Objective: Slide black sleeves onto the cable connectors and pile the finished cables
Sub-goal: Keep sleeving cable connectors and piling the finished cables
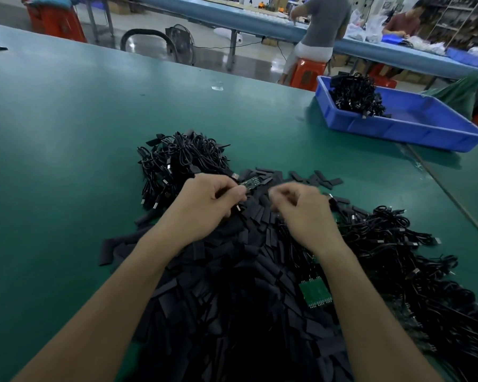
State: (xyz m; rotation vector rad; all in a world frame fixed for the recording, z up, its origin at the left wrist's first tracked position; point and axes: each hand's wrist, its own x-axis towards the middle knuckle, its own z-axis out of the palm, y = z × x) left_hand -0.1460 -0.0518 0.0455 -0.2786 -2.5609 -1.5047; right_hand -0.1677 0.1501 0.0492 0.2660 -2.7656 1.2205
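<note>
Mid-step, by the look of it: fitting a sleeve on a connector, just past the far edge of the sleeve heap (232, 271).

Left hand (213, 199): pinching the connector (250, 183) by its near end, thumb and fingertips curled round it, bare board end poking out toward the right hand (295, 205). Right hand: curled over the heap's far edge, too blurred to tell whether closing on a sleeve or on nothing.

To do it well:
- Hold the connector level and steady, free end clear of the left fingertips, so as to leave room for the sleeve's mouth.
- Take one sleeve off the heap, not two lying flat together, and squeeze its edges to open the flat tube.
- Line up mouth and board end squarely before pushing, to avoid a likely snag on corners or pins.
- Push in one straight slide toward the left hand, then move the left pinch back onto the wire to finish covering.
- Avoid dragging the trailing wire through the heap and scattering sleeves.

Once covered, drop onto the cable pile (182, 158) behind the heap to the left, probably the finished lot. Keep it apart from the loose cables (398, 257) on the heap's right, to stop done and undone mixing.

Tray (398, 128): well beyond the heap to the right on the bench (66, 133), part-filled with cables.
</note>
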